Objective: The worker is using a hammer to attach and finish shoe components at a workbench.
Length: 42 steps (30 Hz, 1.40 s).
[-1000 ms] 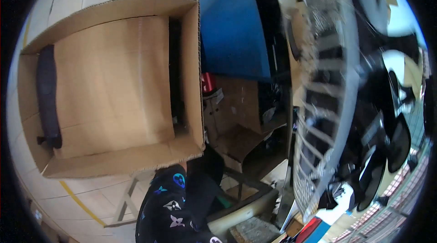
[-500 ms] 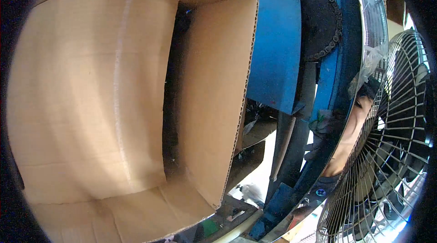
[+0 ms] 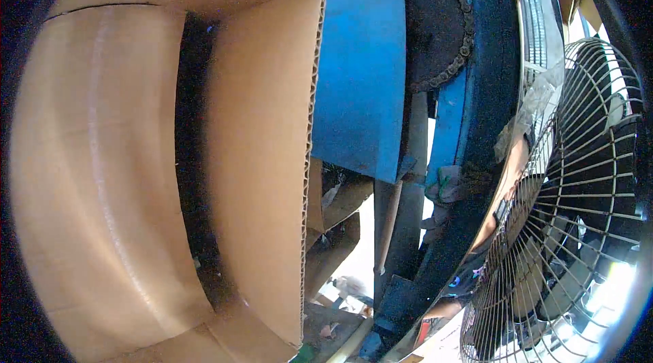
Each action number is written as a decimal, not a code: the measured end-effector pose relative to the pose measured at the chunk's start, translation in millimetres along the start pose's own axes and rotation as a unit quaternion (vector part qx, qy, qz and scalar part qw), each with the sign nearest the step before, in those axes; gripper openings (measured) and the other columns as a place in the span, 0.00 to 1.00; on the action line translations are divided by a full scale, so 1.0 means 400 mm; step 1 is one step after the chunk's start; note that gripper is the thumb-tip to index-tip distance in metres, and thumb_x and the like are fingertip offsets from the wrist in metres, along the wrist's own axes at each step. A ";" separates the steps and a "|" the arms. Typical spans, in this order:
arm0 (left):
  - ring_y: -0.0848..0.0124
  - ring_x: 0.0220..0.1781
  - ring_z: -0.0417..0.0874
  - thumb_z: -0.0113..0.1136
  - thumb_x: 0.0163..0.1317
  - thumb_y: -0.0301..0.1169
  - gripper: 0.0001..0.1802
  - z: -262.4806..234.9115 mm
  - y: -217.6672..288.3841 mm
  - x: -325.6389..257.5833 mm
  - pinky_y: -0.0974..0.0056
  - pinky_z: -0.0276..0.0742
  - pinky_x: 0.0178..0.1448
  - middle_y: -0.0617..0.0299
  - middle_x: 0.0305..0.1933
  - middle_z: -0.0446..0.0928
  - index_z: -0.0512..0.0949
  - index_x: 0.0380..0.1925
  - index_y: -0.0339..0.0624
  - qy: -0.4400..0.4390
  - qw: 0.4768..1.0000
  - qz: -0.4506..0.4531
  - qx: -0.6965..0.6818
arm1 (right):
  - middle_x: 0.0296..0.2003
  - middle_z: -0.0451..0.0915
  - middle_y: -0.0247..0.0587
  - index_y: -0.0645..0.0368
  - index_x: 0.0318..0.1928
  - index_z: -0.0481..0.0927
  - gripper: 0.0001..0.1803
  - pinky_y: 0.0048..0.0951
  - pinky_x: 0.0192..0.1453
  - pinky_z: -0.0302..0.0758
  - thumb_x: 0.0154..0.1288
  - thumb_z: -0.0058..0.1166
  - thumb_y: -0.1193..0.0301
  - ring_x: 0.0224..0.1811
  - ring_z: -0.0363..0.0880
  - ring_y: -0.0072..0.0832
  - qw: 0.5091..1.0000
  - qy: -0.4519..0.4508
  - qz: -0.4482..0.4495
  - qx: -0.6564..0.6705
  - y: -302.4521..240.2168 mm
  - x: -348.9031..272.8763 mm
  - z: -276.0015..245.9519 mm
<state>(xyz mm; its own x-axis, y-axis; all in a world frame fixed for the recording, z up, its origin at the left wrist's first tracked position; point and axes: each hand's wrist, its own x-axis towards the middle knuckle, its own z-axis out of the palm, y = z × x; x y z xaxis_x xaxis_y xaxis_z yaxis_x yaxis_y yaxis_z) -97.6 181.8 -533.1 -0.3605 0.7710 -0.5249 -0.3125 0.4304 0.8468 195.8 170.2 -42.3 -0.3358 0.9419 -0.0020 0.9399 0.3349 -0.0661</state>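
A large open cardboard box (image 3: 262, 139) fills the left half of the head view, close up. A broad inner panel (image 3: 61, 166) with a pale line running down it curves across the inside. Between that panel and the side wall lies a dark gap (image 3: 192, 125). Neither my left hand nor my right hand shows, so whether they touch the box cannot be seen.
Beside the box stands a blue metal machine (image 3: 357, 64) with a round chain-edged wheel (image 3: 442, 30). A wire-caged fan (image 3: 564, 206) is at the right. Between machine and fan, part of a person's bare skin (image 3: 510, 173) shows.
The box, the machine and the wheel have all shifted left in the picture. Less of the inner panel shows now, and more of the fan.
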 end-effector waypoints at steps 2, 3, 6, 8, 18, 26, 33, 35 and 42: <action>0.52 0.50 0.79 0.59 0.57 0.26 0.20 0.016 -0.023 -0.040 0.53 0.76 0.52 0.46 0.52 0.77 0.78 0.52 0.42 0.005 1.000 0.004 0.023 | 0.28 0.77 0.39 0.64 0.36 0.79 0.15 0.36 0.34 0.70 0.68 0.44 0.66 0.30 0.73 0.30 1.000 -0.007 0.003 -0.007 0.008 -0.014 -0.019; 0.52 0.50 0.79 0.59 0.57 0.26 0.20 0.019 -0.036 -0.065 0.53 0.76 0.52 0.46 0.52 0.77 0.78 0.52 0.42 0.009 0.999 0.005 0.037 | 0.28 0.77 0.39 0.64 0.35 0.79 0.15 0.37 0.33 0.70 0.68 0.44 0.65 0.30 0.73 0.30 1.000 -0.012 0.005 -0.008 0.013 -0.022 -0.026; 0.52 0.50 0.79 0.58 0.56 0.25 0.20 -0.023 -0.094 -0.136 0.53 0.76 0.52 0.45 0.52 0.77 0.78 0.52 0.42 0.031 0.996 0.002 0.089 | 0.27 0.77 0.40 0.64 0.35 0.79 0.16 0.37 0.33 0.71 0.68 0.44 0.65 0.29 0.73 0.31 0.999 -0.034 0.006 0.003 0.030 -0.041 -0.006; 0.52 0.50 0.79 0.58 0.56 0.25 0.20 -0.080 -0.144 -0.213 0.52 0.76 0.52 0.45 0.52 0.77 0.78 0.52 0.42 0.043 0.990 0.000 0.134 | 0.27 0.77 0.40 0.64 0.34 0.79 0.16 0.38 0.32 0.71 0.69 0.44 0.64 0.29 0.73 0.31 0.998 -0.050 0.013 0.019 0.037 -0.099 0.018; 0.50 0.50 0.79 0.58 0.55 0.22 0.21 -0.479 -0.012 -0.437 0.52 0.76 0.52 0.44 0.51 0.77 0.78 0.51 0.41 0.086 0.899 0.140 0.406 | 0.26 0.78 0.41 0.66 0.31 0.79 0.19 0.40 0.30 0.71 0.69 0.43 0.62 0.27 0.74 0.32 0.983 0.011 0.086 0.161 0.024 -0.553 0.160; 0.52 0.47 0.78 0.55 0.55 0.15 0.11 -0.730 0.717 -0.890 0.53 0.74 0.51 0.52 0.40 0.74 0.74 0.37 0.38 -0.116 0.870 0.301 0.372 | 0.27 0.74 0.37 0.63 0.35 0.77 0.14 0.33 0.29 0.68 0.68 0.44 0.65 0.27 0.71 0.26 0.879 0.078 0.239 0.405 -0.224 -0.765 0.266; 0.66 0.38 0.78 0.52 0.49 0.08 0.13 -0.781 1.218 -1.241 0.64 0.76 0.42 0.57 0.36 0.74 0.73 0.31 0.36 -0.136 0.836 0.498 0.187 | 0.45 0.79 0.40 0.68 0.56 0.77 0.27 0.29 0.57 0.72 0.76 0.50 0.53 0.50 0.77 0.27 0.791 0.083 0.372 0.479 -0.182 -0.806 0.363; 0.68 0.36 0.73 0.51 0.52 0.08 0.12 -0.730 1.336 -1.265 0.67 0.71 0.42 0.59 0.33 0.70 0.68 0.29 0.37 -0.029 0.748 0.640 0.172 | 0.57 0.77 0.41 0.68 0.62 0.74 0.29 0.28 0.65 0.68 0.75 0.53 0.54 0.60 0.74 0.27 0.780 0.102 0.301 0.539 -0.160 -0.815 0.395; 0.72 0.40 0.76 0.52 0.68 0.18 0.05 -0.632 1.799 -1.049 0.70 0.72 0.49 0.59 0.38 0.77 0.74 0.42 0.36 0.093 0.654 0.664 0.350 | 0.46 0.84 0.47 0.70 0.56 0.78 0.17 0.30 0.55 0.75 0.76 0.49 0.69 0.50 0.81 0.29 0.764 0.040 0.312 0.563 -0.198 -0.816 0.267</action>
<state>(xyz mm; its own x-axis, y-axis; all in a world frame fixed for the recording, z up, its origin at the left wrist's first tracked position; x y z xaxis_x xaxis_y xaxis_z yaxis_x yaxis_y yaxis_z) -393.5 49.3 274.9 -0.0257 0.6401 0.7679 0.8404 -0.4022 0.3634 224.4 -166.2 -143.0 0.2038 0.9234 -0.3252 0.2521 -0.3704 -0.8940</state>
